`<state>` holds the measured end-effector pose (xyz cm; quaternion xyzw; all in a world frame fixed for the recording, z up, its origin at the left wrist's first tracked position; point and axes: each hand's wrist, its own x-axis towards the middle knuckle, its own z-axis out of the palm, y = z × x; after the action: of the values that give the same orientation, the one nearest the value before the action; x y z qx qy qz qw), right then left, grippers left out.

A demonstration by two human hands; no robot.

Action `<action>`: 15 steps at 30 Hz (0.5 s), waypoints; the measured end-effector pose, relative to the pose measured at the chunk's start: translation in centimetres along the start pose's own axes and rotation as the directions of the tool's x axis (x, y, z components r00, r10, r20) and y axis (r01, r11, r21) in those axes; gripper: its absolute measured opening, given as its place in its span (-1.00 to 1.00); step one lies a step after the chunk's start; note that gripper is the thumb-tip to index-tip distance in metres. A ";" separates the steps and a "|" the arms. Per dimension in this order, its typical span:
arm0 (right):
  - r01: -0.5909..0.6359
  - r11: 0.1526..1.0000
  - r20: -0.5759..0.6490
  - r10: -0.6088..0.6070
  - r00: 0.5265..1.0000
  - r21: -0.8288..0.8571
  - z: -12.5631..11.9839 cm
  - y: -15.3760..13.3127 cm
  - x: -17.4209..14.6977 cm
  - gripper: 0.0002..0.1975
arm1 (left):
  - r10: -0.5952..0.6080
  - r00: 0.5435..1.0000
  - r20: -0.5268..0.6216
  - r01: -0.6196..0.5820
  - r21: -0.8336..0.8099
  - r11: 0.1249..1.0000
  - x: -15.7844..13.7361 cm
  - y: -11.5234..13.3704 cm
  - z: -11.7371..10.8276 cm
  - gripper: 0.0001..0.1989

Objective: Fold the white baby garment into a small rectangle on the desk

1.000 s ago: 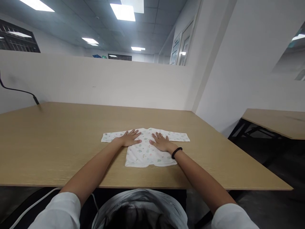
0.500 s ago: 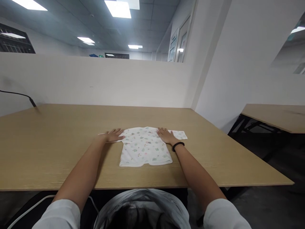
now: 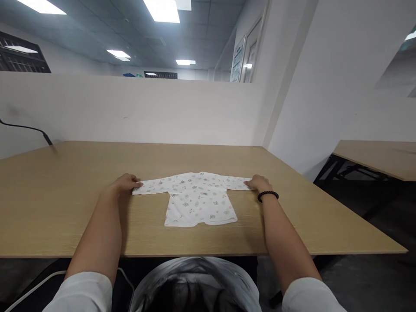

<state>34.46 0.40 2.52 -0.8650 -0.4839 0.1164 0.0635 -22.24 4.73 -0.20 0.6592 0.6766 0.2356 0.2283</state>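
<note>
A black cable (image 3: 26, 128) hangs down the white wall at the far left and ends near the back corner of the table (image 3: 65, 195). The table is made of light wood.

Next comes the left hand (image 3: 125, 183). It is curled at the end of the shirt's left sleeve, and its fingers touch the cloth. It looks like a pinch, but I cannot tell if the grip is really closed on the sleeve.

In the middle lies the little shirt (image 3: 198, 199). It is white with small colored shapes on it. It lies flat on the table, near the front edge, with both sleeves spread out to the sides.

Then comes the right hand (image 3: 260, 183), with a dark bead bracelet (image 3: 268, 196) on its wrist. It is curled at the end of the right sleeve in the same way, and I cannot tell if that grip is closed either.

Far to the right stands a second table (image 3: 377, 158), well apart.

What could go wrong? The cloth is thin and soft. If one hand pulls harder than the other, the shirt could slide sideways or bunch up. If a sleeve end slips out of the fingers, that side could flop and wrinkle.
</note>
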 end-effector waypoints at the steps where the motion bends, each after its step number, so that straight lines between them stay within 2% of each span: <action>1: 0.000 0.999 -0.019 0.001 1.000 0.042 0.1 0.0 0.2 -0.49 | 0.004 1.000 -0.004 -0.004 -0.007 1.000 -0.3 0.4 0.0 -0.61; 4: 0.058 0.943 -0.061 -0.040 0.997 0.327 0.3 0.2 0.8 -0.68 | 0.011 0.996 -0.087 -0.023 -0.134 0.991 -1.2 1.9 0.1 -0.61; 7: 0.107 0.785 -0.076 -0.077 0.994 0.610 0.6 0.3 0.9 -0.80 | -0.073 0.992 -0.099 0.030 -0.379 0.925 -2.3 3.4 -0.1 -0.58; 11: 0.126 0.697 -0.104 -0.075 0.992 0.706 0.8 0.2 0.8 -0.81 | -0.173 0.985 0.015 0.147 -0.605 0.783 -3.2 4.3 -0.5 -0.52; 15: 0.129 0.642 -0.164 -0.005 0.986 0.756 0.6 0.1 1.2 -0.57 | -0.177 0.967 0.182 0.254 -0.667 0.700 -2.9 3.9 -0.7 -0.59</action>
<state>35.03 1.37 1.75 -0.7450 -0.4154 0.2431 0.4619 -19.52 1.85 2.72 0.4556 0.6014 0.4054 0.5162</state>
